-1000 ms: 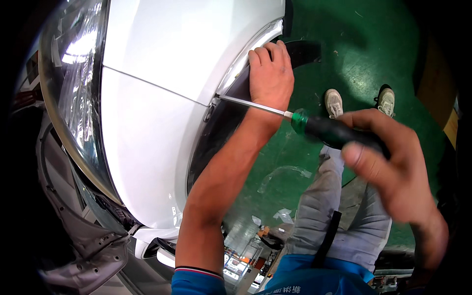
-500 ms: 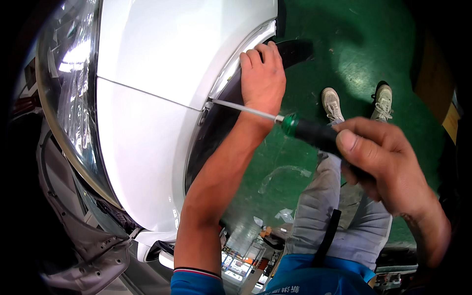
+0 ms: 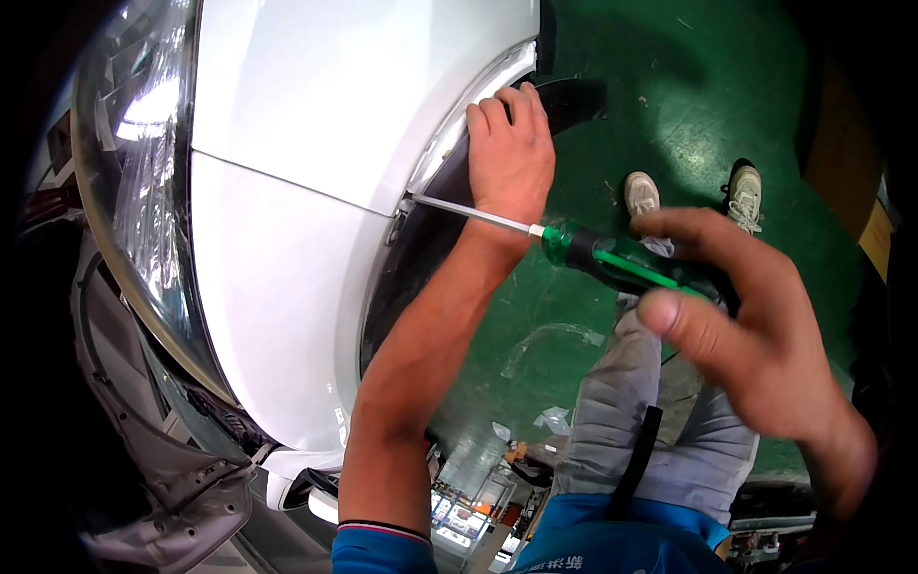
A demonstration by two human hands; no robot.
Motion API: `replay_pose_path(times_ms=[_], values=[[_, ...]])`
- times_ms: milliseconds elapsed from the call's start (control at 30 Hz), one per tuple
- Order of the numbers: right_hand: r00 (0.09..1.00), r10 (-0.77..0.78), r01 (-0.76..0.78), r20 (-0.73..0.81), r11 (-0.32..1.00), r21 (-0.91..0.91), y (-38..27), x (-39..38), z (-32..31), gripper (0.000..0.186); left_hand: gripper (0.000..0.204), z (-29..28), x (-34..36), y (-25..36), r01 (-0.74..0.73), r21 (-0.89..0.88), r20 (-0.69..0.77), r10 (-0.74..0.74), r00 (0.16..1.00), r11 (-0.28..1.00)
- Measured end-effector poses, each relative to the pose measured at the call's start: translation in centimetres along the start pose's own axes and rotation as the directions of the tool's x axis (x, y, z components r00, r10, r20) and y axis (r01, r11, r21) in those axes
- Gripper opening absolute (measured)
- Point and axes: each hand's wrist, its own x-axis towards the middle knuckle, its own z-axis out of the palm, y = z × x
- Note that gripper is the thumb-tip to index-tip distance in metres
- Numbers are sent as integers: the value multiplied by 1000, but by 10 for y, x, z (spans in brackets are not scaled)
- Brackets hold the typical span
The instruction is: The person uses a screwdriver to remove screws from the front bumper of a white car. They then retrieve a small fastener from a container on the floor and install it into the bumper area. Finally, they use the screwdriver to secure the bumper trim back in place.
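Note:
A screwdriver (image 3: 631, 263) with a green and black handle reaches from my right hand to the edge of a white car body (image 3: 287, 258). Its metal shaft passes over my left wrist. The tip meets the wheel arch edge (image 3: 435, 158) where a seam between two white panels ends; the fastener there is too small to make out. My right hand (image 3: 755, 316) is loosely around the handle, thumb and forefinger spread, remaining fingers hidden behind it. Bent fingers of my left hand (image 3: 513, 143) grip the arch edge beside the dark wheel arch liner (image 3: 416, 253); its thumb is hidden.
At the left is a headlight (image 3: 143, 124) with a shiny clear surface. A grey panel with holes (image 3: 182, 517) lies below it, near a white mirror (image 3: 282, 483). The floor (image 3: 574, 191) is green, with plastic scraps (image 3: 553, 419). Brown cardboard (image 3: 846, 172) stands at the right.
My right hand's thumb and forefinger have spread apart, loosening on the screwdriver handle, which has turned to show a bright green stripe. The tip and my left hand stay in place.

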Motion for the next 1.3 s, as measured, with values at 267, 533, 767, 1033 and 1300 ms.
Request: replay_pose_path(times_ms=[267, 533, 767, 1033, 1300], values=[[998, -62, 67, 32, 982, -178, -4, 5, -2, 60, 50, -1, -1, 1, 4, -3, -13, -4, 1000, 1000], [940, -319, 323, 124, 707, -629, -15, 0, -3, 62, 53, 2, 1, 1, 5, 1, 13, -5, 1000, 1000], [934, 298, -341, 198, 909, 241, -16, 8, -3, 53, 54, 2, 1, 1, -5, 5, 12, 5, 1000, 1000], [861, -457, 458, 224, 505, -732, -5, 1, -5, 63, 55, 1, 1, -1, 1, 5, 14, -1, 1000, 1000], [996, 87, -83, -31, 991, 107, -2, 1, 8, 49, 54, 2, 0, -2, -17, -13, 4, 17, 1000, 1000]])
